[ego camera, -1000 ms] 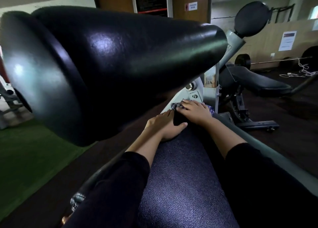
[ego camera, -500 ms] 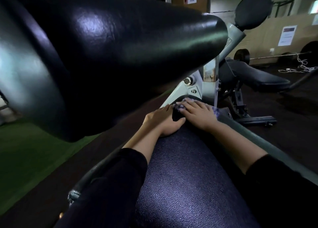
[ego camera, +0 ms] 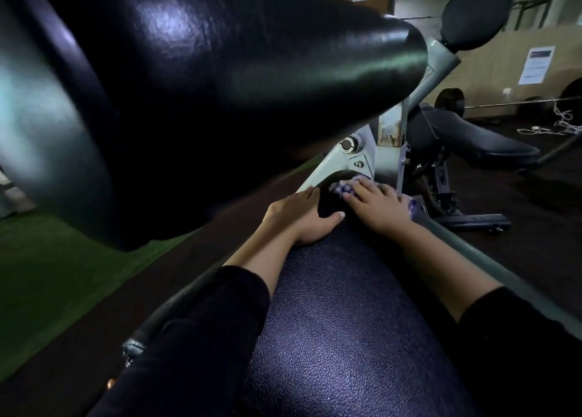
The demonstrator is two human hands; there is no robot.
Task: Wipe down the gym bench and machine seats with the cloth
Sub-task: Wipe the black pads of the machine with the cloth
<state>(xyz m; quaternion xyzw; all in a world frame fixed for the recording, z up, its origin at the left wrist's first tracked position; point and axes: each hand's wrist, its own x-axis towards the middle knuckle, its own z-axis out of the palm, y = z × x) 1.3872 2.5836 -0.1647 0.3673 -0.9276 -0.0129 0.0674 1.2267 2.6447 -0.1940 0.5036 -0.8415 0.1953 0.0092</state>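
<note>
Pressing cloth [ego camera: 346,186], bench pad [ego camera: 330,322] running lengthwise away

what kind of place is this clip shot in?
Most likely a gym. A large black roller pad hangs over the padded bench being wiped, another padded bench stands behind it, and green turf covers part of the floor.

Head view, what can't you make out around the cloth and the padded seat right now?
- Cloth: mostly under the right hand; only its edges show.
- Padded seat: far end in shadow, near end cut off by the bottom edge.
- Wall notice: print too small to read.
- Left hand: fingers partly over the seat's side, out of sight.
</note>
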